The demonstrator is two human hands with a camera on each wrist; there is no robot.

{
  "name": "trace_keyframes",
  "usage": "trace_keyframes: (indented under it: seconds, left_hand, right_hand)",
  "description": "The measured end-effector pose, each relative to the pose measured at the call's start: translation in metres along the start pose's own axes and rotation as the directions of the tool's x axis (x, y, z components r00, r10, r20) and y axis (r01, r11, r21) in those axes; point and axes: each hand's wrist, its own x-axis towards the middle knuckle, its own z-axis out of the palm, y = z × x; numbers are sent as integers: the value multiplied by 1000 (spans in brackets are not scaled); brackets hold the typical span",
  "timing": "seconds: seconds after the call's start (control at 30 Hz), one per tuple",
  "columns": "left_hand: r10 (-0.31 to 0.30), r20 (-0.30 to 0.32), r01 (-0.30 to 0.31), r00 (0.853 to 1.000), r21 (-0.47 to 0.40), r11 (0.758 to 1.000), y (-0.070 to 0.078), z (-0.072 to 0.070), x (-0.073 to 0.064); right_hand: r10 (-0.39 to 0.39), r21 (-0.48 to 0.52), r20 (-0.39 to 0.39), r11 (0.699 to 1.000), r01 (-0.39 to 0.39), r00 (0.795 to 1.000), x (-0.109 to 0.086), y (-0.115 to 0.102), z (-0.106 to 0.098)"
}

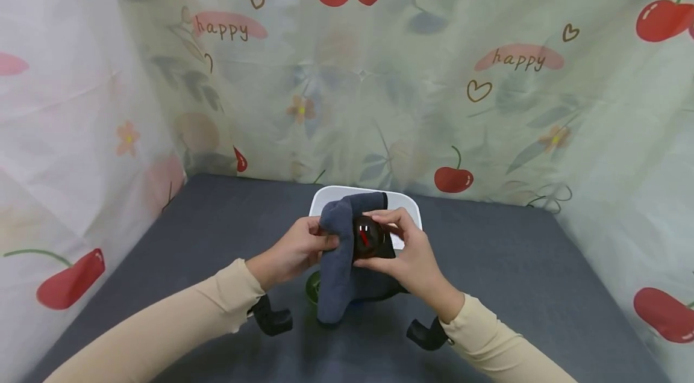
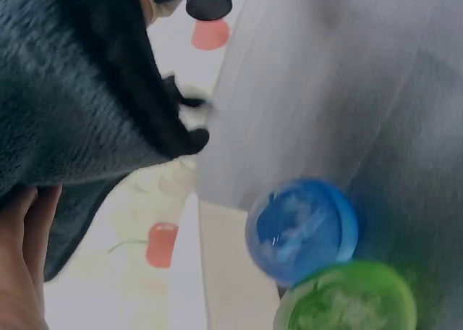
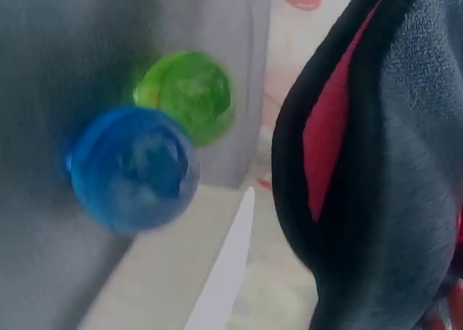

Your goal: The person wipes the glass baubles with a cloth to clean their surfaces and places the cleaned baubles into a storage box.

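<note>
My left hand (image 1: 295,250) pinches a dark grey cloth (image 1: 336,277) with black edging, which hangs down in front of me. On the right, my right hand (image 1: 409,253) grips a glossy dark red glass (image 1: 367,237) between thumb and fingers, against the cloth. The cloth hides part of the glass. A green glass (image 3: 195,97) and a blue glass (image 3: 136,169) stand close together on the table below, plain in both wrist views. In the head view the cloth covers most of both.
Behind the hands lies a white tray (image 1: 318,197) on the dark grey table (image 1: 228,220). A patterned curtain (image 1: 347,100) with cherries encloses the back and sides. Black wrist mounts (image 1: 273,318) stick out below both cuffs.
</note>
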Motion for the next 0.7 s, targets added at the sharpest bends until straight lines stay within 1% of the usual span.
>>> trace_keyframes:
  seconds: [0.03, 0.1, 0.13, 0.17, 0.2, 0.23, 0.3, 0.37, 0.4, 0.43, 0.5, 0.53, 0.6, 0.63, 0.67, 0.7]
  left_hand:
    - [6, -5, -6, 1000, 10, 1000, 0, 0, 0]
    - [21, -35, -19, 999, 49, 999, 2, -1, 1]
    - [26, -58, -22, 998, 66, 998, 2, -1, 1]
    - [31, -82, -24, 996, 80, 996, 2, -1, 1]
    - [32, -108, -22, 994, 93, 995, 2, 0, 1]
    - [36, -126, -24, 991, 98, 995, 2, 0, 1]
    - [43, -148, -29, 988, 97, 995, 1, 1, 1]
    - [45, -135, -32, 990, 91, 995, 0, 3, 1]
    - [42, -120, -30, 992, 94, 995, 0, 4, 2]
    - [41, -102, -31, 994, 99, 995, 0, 5, 2]
    - [32, -79, -22, 996, 123, 992, -2, 6, 2]
    - [29, -78, -18, 997, 141, 990, -2, 7, 3]
    - [31, -94, -14, 995, 179, 984, -4, 8, 3]
    - [37, -104, -16, 994, 194, 981, -4, 8, 3]
    - [40, -118, -16, 992, 203, 979, -5, 7, 3]
    - [46, -128, -19, 991, 204, 979, -6, 7, 2]
  right_hand:
    - [-43, -66, -3, 997, 43, 999, 1, 0, 0]
    - [-110, -175, 3, 978, 109, 994, 2, 1, -1]
    - [-127, -203, 7, 971, 126, 992, 3, 1, -1]
    - [-134, -210, 11, 969, 133, 991, 3, 0, -2]
    - [-130, -194, 8, 973, 129, 992, 3, 0, -2]
    - [-106, -162, 1, 981, 105, 994, 2, 0, -2]
    - [-30, -64, -17, 998, 28, 999, 2, 0, 0]
    - [51, 22, -26, 998, -51, 998, 1, 1, 1]
    - [72, 38, -27, 997, -71, 997, 0, 2, 2]
    - [80, 20, -24, 997, -79, 997, 0, 2, 2]
    - [54, -71, -13, 996, -55, 998, 0, 3, 2]
    - [37, -120, -4, 992, -37, 999, 0, 3, 1]
    - [9, -210, 17, 978, -5, 1000, 1, 2, 0]
    - [16, -225, 29, 974, -9, 999, 1, 2, -2]
    - [38, -215, 43, 976, -28, 998, 2, 2, -3]
    - [71, -176, 58, 983, -60, 996, 2, 1, -4]
